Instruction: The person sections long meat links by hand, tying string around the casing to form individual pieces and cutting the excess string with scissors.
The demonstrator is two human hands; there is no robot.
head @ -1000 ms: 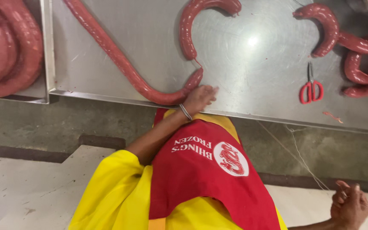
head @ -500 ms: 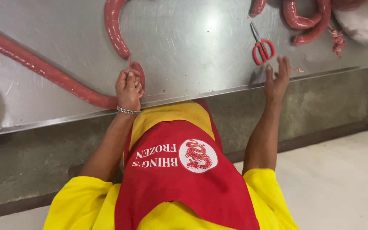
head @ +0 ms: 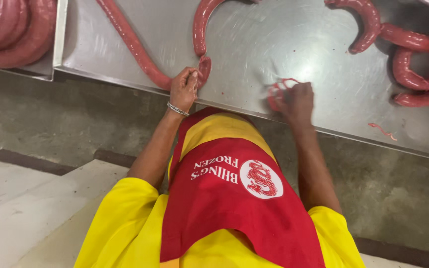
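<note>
Right hand (head: 298,99), flat by the tabletop (head: 254,54) edge half a second ago, now has fingers closed on red scissors (head: 276,92) at 3 o'clock of left hand (head: 183,89), whose fingers pinch the sausage (head: 135,47) end near the front edge, so cutting looks close.

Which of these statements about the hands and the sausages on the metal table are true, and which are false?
1. The left hand grips the end of a long red sausage. True.
2. The right hand rests flat and empty. False: it holds red-handled scissors.
3. The steel table carries curved sausages on its right side. True.
4. The left wrist is bare. False: it wears a metal bracelet.
</note>
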